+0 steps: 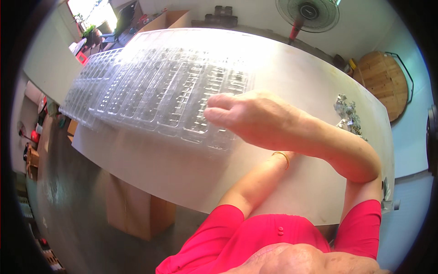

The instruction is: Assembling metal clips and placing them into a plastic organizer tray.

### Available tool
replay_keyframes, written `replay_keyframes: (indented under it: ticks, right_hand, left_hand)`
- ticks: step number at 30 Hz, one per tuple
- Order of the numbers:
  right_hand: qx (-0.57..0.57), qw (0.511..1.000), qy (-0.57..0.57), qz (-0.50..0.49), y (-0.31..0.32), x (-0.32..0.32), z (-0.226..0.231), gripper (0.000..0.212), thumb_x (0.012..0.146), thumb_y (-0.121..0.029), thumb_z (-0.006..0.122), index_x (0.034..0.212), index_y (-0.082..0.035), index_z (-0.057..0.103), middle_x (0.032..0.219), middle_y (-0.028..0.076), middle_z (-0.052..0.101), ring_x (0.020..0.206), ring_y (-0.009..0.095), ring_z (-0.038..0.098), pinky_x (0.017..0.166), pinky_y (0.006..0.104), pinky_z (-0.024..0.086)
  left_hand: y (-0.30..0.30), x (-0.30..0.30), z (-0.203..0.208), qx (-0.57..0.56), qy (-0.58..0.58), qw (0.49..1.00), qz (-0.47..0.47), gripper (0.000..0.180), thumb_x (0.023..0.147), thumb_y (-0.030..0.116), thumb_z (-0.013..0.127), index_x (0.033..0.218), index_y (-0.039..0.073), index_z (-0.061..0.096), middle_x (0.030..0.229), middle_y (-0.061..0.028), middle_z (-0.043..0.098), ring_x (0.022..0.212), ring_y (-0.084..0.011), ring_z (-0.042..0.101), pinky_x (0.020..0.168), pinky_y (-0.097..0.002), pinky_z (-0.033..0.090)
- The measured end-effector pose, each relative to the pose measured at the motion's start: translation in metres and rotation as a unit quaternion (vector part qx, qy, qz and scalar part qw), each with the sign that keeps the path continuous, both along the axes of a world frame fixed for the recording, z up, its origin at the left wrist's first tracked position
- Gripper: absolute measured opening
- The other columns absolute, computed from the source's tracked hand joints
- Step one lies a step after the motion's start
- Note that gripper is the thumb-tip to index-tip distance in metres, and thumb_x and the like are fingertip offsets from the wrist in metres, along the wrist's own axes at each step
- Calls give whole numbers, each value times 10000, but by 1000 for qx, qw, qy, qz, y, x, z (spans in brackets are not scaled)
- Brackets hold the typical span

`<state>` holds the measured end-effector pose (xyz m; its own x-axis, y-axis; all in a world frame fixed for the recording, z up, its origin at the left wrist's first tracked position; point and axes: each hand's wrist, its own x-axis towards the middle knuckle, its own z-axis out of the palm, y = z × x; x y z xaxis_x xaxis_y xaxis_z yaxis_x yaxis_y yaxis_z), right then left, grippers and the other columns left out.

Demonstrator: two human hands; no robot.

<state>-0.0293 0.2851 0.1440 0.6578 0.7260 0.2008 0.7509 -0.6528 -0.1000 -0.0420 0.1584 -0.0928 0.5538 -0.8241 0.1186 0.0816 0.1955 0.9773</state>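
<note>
My right hand reaches across to the right end of a clear plastic tray with long moulded compartments. Its thumb and fingers are pinched together over the tray's end rows; whatever they may hold is too small to make out. Rows of small shiny spots show in the compartments. My left forearm, with a gold bangle at the wrist, passes beneath my right forearm, which hides the left hand. Small silvery metal parts lie in a loose pile at the right, partly behind my right forearm.
The trays rest on a large white table; another clear tray lies at its left end. A cardboard box stands on the floor by the near edge. Beyond the table are a fan and a round wooden board.
</note>
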Motion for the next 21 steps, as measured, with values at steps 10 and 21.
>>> replay_keyframes:
  ticks: [10,21]
  right_hand:
    - [14,999,24,25,4,0,-5,176,776,-17,648,946,-19,603,951,144,601,807,317,683,697,406,565]
    - [77,993,-81,48,1,-7,-15,207,761,-5,649,959,-41,603,1047,122,611,924,286,670,787,389,544]
  left_hand:
    - [17,6,-6,21,51,998,-15,217,942,242,594,1070,68,609,989,-25,644,941,-124,562,828,-324,465]
    - [32,-2,22,62,27,996,55,180,990,215,533,1043,51,584,826,-7,580,760,-112,506,678,-339,455]
